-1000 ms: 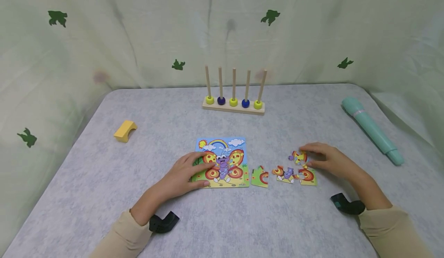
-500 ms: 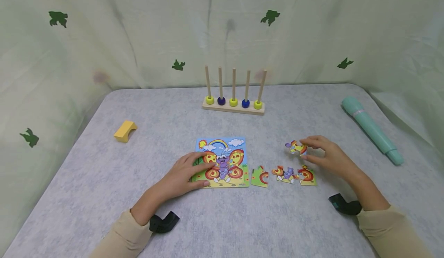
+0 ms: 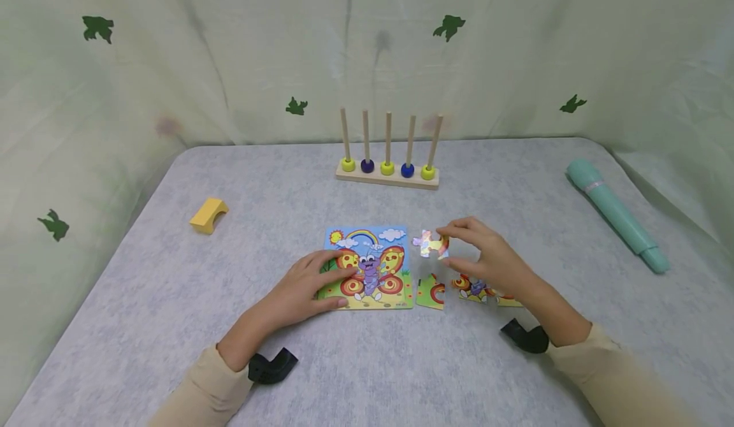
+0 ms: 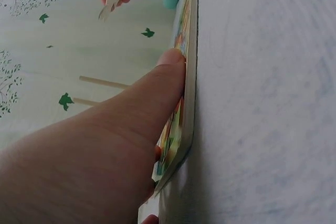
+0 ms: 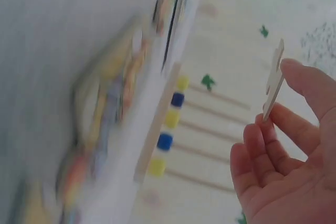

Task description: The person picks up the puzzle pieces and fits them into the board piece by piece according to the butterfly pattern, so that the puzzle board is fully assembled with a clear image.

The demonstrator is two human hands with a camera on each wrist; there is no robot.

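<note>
My left hand point(image 3: 306, 288) rests on the left part of the butterfly puzzle board point(image 3: 373, 236), its fingers stretched across the picture. In the left wrist view the thumb point(image 4: 170, 64) lies on top of the board near its edge. Between thumb and fingers, my right hand point(image 3: 490, 255) pinches a puzzle piece point(image 3: 429, 246) in the air, to the right of the board; glare whitens its printed face. Seen edge-on in the right wrist view, the puzzle piece point(image 5: 275, 77) is thin and pale. A green puzzle piece point(image 3: 427, 292) lies close beside the board's lower right corner.
More puzzle pieces point(image 3: 471, 290) lie under the right hand, partly hidden by it. Behind the board stands a wooden peg stand point(image 3: 387, 177) with yellow and blue beads. A yellow arch block point(image 3: 209, 215) sits at left, and a turquoise microphone-shaped tube point(image 3: 619, 217) at right.
My right hand has lifted the puzzle piece off the table and carried it left toward the board. My left hand stays on the board.
</note>
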